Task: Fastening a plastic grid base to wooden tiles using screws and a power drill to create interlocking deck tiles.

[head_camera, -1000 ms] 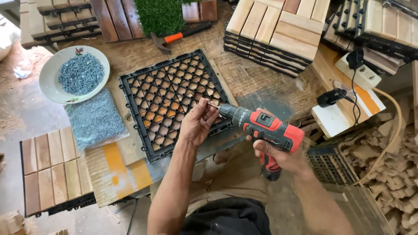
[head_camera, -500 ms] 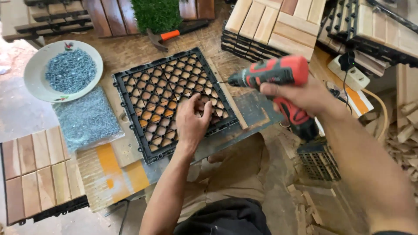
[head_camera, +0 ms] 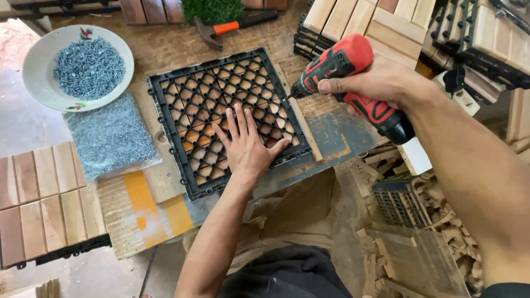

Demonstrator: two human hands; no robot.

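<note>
Both hands work one black plastic grid tile (head_camera: 221, 118) on the tabletop (head_camera: 165, 49). Left hand (head_camera: 249, 144) lies flat on it, fingers spread, gripping nothing. Right hand (head_camera: 375, 83) is closed around a red cordless drill (head_camera: 353, 77), tip at the tile's edge just beyond the left fingertips. A slipping bit could likely strike those fingers.

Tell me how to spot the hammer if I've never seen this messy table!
Start at the black plastic grid tile in the middle of the wooden workbench, which the left hand presses flat. Look just past its far edge, beside the patch of green fake grass. The hammer lies there, the only tool with a bright orange grip.
</note>
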